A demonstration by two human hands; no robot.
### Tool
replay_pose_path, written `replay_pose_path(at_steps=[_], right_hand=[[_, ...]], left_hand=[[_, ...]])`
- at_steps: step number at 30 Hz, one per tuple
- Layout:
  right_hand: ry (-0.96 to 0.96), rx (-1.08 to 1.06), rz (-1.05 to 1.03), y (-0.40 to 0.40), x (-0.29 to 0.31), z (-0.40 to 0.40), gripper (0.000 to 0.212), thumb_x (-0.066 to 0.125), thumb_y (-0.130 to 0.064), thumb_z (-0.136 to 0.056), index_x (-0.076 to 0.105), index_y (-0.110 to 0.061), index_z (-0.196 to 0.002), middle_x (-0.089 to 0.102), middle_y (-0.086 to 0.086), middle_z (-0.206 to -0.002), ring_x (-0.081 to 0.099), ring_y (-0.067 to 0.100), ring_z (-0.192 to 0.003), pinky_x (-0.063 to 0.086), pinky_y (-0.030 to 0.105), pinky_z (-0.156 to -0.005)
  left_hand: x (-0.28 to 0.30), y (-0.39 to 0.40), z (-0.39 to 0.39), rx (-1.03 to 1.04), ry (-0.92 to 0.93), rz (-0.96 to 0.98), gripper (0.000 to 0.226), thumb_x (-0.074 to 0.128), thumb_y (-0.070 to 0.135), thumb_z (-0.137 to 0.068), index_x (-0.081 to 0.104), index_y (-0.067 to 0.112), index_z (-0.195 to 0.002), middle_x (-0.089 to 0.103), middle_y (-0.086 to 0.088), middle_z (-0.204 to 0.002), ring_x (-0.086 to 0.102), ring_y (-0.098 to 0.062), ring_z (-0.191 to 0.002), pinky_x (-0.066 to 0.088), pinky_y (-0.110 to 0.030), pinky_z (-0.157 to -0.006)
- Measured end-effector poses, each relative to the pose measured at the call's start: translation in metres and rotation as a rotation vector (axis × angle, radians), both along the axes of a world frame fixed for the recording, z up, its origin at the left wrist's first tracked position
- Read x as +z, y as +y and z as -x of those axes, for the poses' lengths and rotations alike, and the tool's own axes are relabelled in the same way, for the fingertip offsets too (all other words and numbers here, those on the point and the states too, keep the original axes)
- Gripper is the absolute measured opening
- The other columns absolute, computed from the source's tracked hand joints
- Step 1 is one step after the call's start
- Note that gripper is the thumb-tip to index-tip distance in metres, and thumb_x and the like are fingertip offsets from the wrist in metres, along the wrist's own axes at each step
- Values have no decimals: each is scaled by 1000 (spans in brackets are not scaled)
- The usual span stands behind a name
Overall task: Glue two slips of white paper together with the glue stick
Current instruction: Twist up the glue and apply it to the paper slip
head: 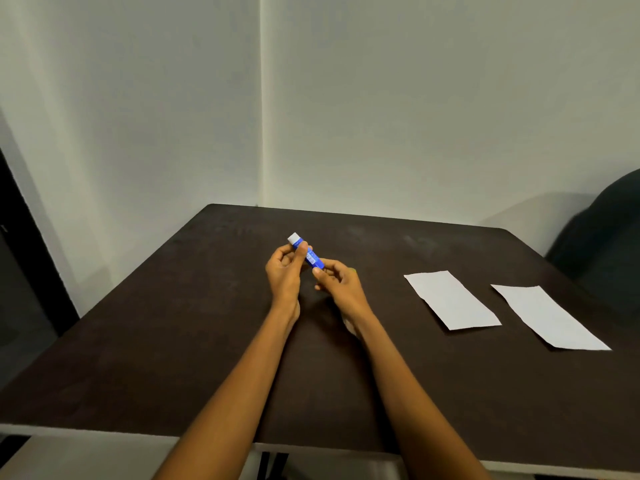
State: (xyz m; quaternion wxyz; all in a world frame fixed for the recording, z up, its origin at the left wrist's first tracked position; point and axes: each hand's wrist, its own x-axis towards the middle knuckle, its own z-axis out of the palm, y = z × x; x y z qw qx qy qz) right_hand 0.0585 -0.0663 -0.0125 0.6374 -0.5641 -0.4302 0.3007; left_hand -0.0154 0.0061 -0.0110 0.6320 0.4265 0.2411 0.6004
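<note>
A blue glue stick [310,258] with a white cap pointing up and away is held above the middle of the dark table [173,341]. My left hand [285,271] grips its upper part near the cap. My right hand [337,280] pinches its lower end. Two white paper slips lie flat on the table to the right, side by side and apart: the nearer-to-centre slip [452,299] and the outer slip [550,317].
A dark chair back [602,244] stands past the table's right corner. Pale walls meet in a corner behind the table. The table's front edge runs close to my body.
</note>
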Motion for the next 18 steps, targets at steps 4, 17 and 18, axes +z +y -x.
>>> replay_pose_path(at_steps=[4, 17, 18], right_hand=[[-16, -49, -12, 3, -2, 1, 26, 44, -19, -98, 54, -1, -113, 52, -2, -75, 52, 6, -65, 50, 18, -67], [174, 113, 22, -4, 7, -5, 21, 36, -25, -100, 47, -8, -106, 47, 2, -73, 45, 10, -59, 45, 22, -56], [178, 110, 39, -4, 6, -6, 23, 35, -27, -100, 48, -9, -101, 45, 2, -70, 44, 9, -57, 44, 23, -55]], left_hand=[[2, -3, 1, -54, -33, -13, 16, 64, 10, -85, 63, 3, -99, 70, -7, -88, 69, -8, -78, 56, -18, -74], [8, -13, 2, -87, 14, -69, 26, 63, 7, -85, 61, 1, -110, 70, -14, -98, 71, -8, -84, 56, -18, -75], [8, -14, 2, -93, 17, -69, 26, 63, 7, -85, 61, 2, -110, 70, -14, -98, 70, -8, -84, 56, -18, -75]])
